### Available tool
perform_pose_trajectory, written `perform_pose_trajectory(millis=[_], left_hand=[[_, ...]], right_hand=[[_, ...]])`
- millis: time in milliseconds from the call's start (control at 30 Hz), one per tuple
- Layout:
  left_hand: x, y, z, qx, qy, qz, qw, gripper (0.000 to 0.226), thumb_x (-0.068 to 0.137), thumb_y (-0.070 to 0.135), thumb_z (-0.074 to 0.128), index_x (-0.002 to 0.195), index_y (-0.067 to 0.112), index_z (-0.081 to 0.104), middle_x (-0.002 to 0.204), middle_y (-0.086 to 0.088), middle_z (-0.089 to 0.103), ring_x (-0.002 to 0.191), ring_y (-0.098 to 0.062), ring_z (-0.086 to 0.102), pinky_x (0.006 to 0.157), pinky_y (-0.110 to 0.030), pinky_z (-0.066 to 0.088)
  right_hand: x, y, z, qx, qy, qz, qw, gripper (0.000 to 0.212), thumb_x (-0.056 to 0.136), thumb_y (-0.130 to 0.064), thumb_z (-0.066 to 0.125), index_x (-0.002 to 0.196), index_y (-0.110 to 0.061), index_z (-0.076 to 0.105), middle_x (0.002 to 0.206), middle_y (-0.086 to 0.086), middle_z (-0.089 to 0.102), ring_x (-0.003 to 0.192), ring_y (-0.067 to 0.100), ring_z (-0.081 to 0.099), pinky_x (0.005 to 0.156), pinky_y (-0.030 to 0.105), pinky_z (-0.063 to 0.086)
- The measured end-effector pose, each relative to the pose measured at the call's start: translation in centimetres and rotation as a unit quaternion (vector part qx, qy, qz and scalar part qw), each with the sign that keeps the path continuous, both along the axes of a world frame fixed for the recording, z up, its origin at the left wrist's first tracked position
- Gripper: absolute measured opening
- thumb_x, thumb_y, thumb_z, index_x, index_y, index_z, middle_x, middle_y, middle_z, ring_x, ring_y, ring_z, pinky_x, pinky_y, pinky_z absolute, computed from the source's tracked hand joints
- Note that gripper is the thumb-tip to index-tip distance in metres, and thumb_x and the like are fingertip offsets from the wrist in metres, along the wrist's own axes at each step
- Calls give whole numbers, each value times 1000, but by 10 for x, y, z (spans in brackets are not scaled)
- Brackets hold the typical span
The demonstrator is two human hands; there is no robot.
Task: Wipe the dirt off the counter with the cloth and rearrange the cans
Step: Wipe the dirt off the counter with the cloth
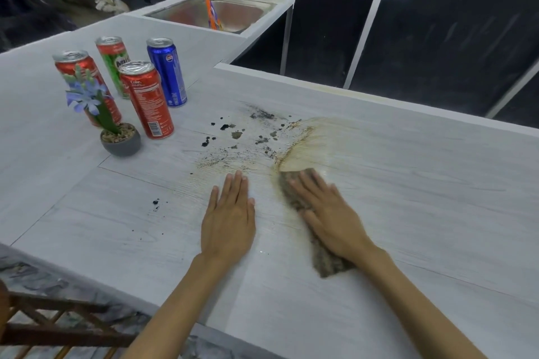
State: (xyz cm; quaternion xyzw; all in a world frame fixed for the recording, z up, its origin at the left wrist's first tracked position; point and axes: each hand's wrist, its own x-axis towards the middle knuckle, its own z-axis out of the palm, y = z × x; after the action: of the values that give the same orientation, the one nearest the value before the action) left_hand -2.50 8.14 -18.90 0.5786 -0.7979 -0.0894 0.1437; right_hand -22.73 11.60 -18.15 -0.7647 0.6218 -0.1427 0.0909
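One cloth lies on the pale, wood-grained counter. It is long and thin, brown and fuzzy. Its long way runs from near the person out toward the black dirt, leaning a bit left (a brown smear curves just past its far end). The right hand lies flat on the cloth, fingers straight, pressing it down. The left hand rests flat on the counter just beside it, fingers straight and close together. Four tall shiny cans stand upright far left, by a small potted plant.
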Motion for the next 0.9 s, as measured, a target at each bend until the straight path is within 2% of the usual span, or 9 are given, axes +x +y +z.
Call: perform_pose_trajectory(millis=[133, 200, 400, 500, 567, 633, 767, 833, 900], left_hand=[[14, 1, 10, 3, 32, -31, 999, 51, 99, 32, 13, 146, 17, 0, 155, 8, -6, 142, -6, -13, 115, -28, -15], [34, -2, 16, -8, 45, -40, 998, 51, 99, 33, 15, 146, 19, 1, 153, 12, -7, 139, -1, -14, 115, -25, -15], [118, -41, 24, 36, 38, -52, 997, 50, 99, 35, 18, 146, 22, 10, 155, 11, 4, 135, 7, -8, 112, -19, -9], [153, -66, 21, 46, 19, -71, 996, 50, 98, 37, 17, 146, 24, 10, 155, 12, 7, 134, 9, -6, 112, -18, -8], [168, -83, 19, 53, 7, -98, 994, 50, 98, 38, 17, 146, 26, 10, 155, 14, 7, 132, 11, -7, 111, -16, -7], [176, -95, 16, 54, 2, -130, 990, 49, 99, 36, 17, 146, 26, 11, 155, 14, 9, 132, 12, -6, 110, -15, -6], [182, -107, 7, 47, 16, -179, 983, 48, 99, 32, 19, 146, 22, 13, 155, 11, 10, 135, 8, -3, 112, -17, -5], [184, -109, 2, 38, 14, -198, 979, 48, 99, 30, 20, 146, 21, 12, 155, 9, 10, 137, 5, -2, 115, -19, -4], [184, -109, -2, 17, 14, -205, 978, 48, 99, 29, 20, 146, 20, 12, 155, 9, 10, 138, 4, -2, 115, -20, -3]], right_hand=[[-41, -47, 10, 28, -2, -165, 986, 53, 100, -27, 29, 149, -20, 11, 159, 0, 3, 146, 17, -7, 118, 41, 2], [-22, -80, 11, 37, 14, -186, 982, 53, 100, -28, 25, 149, -16, 8, 159, 4, 2, 146, 23, -8, 119, 43, 2], [90, -95, 7, 17, 31, -85, 996, 54, 100, -29, 19, 149, -20, 0, 159, 3, -6, 145, 24, -15, 120, 39, -2], [114, -52, 1, -4, 11, 23, 1000, 54, 100, -30, 22, 149, -27, -2, 157, -8, -11, 143, 13, -20, 117, 28, -10], [104, -26, -3, -7, -1, 42, 999, 55, 100, -32, 25, 147, -33, -3, 153, -17, -15, 141, 4, -23, 112, 21, -16], [80, -19, -1, 1, 4, -20, 1000, 55, 100, -31, 27, 146, -35, -3, 153, -18, -14, 142, 4, -20, 113, 21, -14], [74, -57, 11, 41, 41, -228, 972, 54, 100, -26, 25, 149, -18, 5, 159, 2, -1, 146, 20, -9, 118, 40, 2], [111, -77, 12, 40, 42, -259, 964, 54, 100, -27, 23, 149, -15, 4, 159, 5, -2, 146, 25, -9, 118, 41, 2], [160, -81, 7, 24, 27, -228, 973, 54, 100, -30, 22, 149, -18, 2, 159, 3, -6, 146, 24, -11, 119, 39, 0]])
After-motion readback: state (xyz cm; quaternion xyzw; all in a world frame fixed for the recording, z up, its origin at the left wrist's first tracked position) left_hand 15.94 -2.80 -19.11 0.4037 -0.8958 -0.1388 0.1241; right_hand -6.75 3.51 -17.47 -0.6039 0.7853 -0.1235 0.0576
